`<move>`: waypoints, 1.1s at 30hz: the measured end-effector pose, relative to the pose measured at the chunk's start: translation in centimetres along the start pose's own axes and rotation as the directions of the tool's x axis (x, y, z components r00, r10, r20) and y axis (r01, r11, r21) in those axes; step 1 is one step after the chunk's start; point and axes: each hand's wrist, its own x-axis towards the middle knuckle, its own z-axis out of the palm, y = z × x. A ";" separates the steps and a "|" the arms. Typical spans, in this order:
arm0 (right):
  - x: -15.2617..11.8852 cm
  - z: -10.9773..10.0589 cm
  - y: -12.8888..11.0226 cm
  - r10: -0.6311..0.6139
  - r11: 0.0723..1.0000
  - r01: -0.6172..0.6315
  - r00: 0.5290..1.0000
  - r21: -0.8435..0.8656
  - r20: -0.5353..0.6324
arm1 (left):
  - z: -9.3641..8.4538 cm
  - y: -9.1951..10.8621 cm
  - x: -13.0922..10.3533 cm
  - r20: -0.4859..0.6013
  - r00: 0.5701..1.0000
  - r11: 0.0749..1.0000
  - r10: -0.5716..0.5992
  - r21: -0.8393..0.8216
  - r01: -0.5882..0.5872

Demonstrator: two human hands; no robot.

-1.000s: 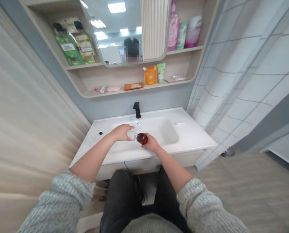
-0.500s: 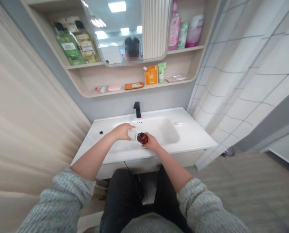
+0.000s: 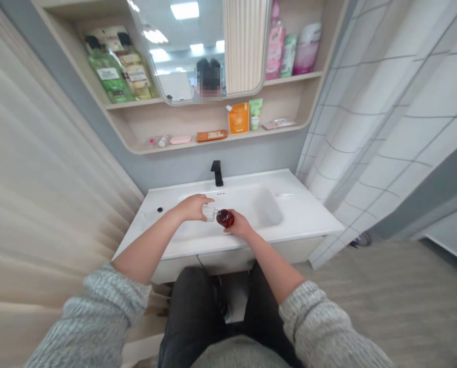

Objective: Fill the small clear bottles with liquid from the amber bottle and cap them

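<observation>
Over the white sink (image 3: pixel 269 207), my left hand (image 3: pixel 192 207) is closed around a small clear bottle (image 3: pixel 209 212), with thumb and fingers on its sides. My right hand (image 3: pixel 239 224) grips a dark amber bottle (image 3: pixel 225 219), its fingers wrapped round the far side. The bottles are tilted toward each other, and the clear bottle's neck lies right by the amber bottle's mouth. Whether the two openings touch is too small to tell, and so is any liquid between them. A small round black piece (image 3: pixel 160 209) lies on the counter left of my left hand.
Behind the sink rises a black faucet (image 3: pixel 216 174). Above it hangs a cabinet with a mirror (image 3: pixel 186 51); its shelves carry green bottles (image 3: pixel 111 74), an orange pouch (image 3: pixel 238 118) and pink bottles (image 3: pixel 275 48). A pale curtain (image 3: pixel 40 179) borders the left side.
</observation>
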 end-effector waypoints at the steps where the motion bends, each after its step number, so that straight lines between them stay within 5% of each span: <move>1: 0.0 0.0 0.0 0.002 1.000 -0.002 1.000 0.001 0.001 | 0.0 0.0 0.0 0.002 1.000 1.000 -0.002 0.004 0.001; 33: 0.2 0.2 0.4 0.021 1.000 -0.021 1.000 0.000 -0.012 | -1.1 1.0 0.4 0.057 0.998 0.993 0.013 0.113 -0.019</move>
